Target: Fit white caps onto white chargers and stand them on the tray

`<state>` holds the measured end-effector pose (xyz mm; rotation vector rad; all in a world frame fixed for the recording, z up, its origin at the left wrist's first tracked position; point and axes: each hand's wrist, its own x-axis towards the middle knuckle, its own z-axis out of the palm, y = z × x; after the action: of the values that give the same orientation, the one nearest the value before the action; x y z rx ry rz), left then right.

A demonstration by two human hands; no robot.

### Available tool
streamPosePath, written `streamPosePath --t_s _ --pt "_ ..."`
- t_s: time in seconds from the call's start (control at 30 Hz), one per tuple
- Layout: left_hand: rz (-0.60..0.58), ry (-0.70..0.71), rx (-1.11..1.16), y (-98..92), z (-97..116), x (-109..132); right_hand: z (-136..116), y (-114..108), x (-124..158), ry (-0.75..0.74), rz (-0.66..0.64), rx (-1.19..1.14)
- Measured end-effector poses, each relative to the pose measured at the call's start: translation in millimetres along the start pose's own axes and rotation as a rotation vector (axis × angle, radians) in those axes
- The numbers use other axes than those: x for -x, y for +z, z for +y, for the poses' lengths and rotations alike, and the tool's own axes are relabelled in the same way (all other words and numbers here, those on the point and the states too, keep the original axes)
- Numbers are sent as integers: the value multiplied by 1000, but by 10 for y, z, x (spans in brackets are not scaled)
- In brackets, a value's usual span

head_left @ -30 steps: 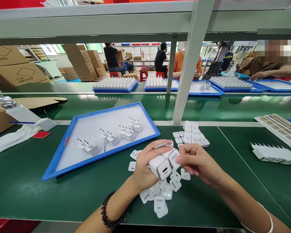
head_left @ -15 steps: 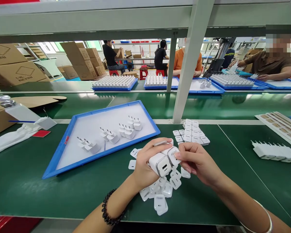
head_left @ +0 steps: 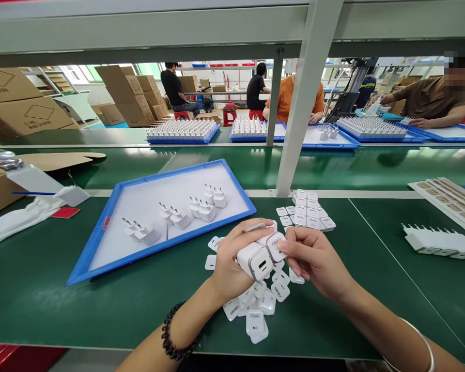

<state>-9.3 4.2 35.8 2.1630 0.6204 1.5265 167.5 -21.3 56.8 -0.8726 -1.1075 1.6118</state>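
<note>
Two white chargers [head_left: 254, 261] lie side by side in my left hand [head_left: 232, 258], whose fingers are wrapped over them. The nearer one shows port slots in its end face. A thin white end cover [head_left: 276, 246] with printing and a port hole sits against the end of the farther charger. My right hand [head_left: 313, 258] pinches that cover at its right edge with thumb and forefinger. Whether the cover is fully seated I cannot tell. Beneath both hands, loose white covers [head_left: 254, 323] are scattered on the green table [head_left: 139, 315].
A blue-rimmed tray [head_left: 120, 268] at left holds several plug chargers [head_left: 180, 218]. Stacked covers [head_left: 312, 209] lie beyond my right hand. A row of chargers [head_left: 442, 243] stands at right. A white post [head_left: 294, 129] rises ahead. At far left is a pump bottle [head_left: 34, 178]; co-workers sit beyond.
The two chargers and the cover have shifted very slightly up and left with my hands. My grip looks the same. A co-worker at the back has lowered an arm.
</note>
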Motion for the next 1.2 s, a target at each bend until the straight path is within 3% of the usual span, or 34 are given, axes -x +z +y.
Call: streamPosePath --t_s 0.7,1.03,1.2 --pt "7 -94 74 14 14 -47 -33 68 34 -197 91 293" --pt "-30 -190 135 26 48 -46 -48 25 -15 -150 146 331" --pt "-75 -263 236 -19 71 -83 -31 74 -15 -114 43 256"
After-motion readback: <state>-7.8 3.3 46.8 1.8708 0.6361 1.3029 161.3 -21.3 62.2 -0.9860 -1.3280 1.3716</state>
